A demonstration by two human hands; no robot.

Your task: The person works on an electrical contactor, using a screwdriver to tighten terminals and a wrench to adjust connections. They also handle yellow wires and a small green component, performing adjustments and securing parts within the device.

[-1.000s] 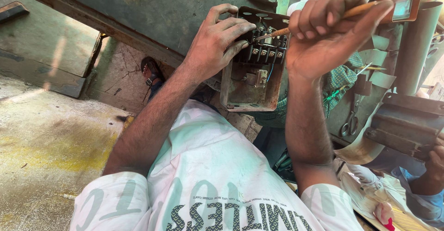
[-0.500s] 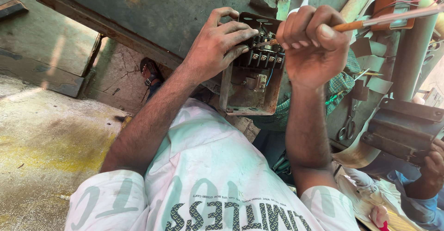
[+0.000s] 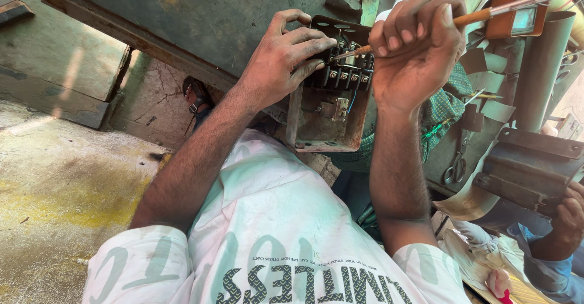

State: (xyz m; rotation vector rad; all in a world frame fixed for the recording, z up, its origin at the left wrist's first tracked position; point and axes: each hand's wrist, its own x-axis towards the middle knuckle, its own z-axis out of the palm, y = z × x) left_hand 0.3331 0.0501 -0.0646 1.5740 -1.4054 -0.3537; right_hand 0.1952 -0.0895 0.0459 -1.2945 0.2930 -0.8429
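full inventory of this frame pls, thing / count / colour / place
switch box: 1, rusty metal, open, centre, against the green panel
terminal block: 1, black, inside box top
screwdriver: 1, orange handle, tip at the terminals
green panel: 1, dull green, top
meter: 1, orange-brown, top right
scissors: 1, metal, right of box
grey pipe: 1, right
co-worker's hand: 1, lower right, on a metal bracket
left hand: gripping box top
right hand: fist round screwdriver
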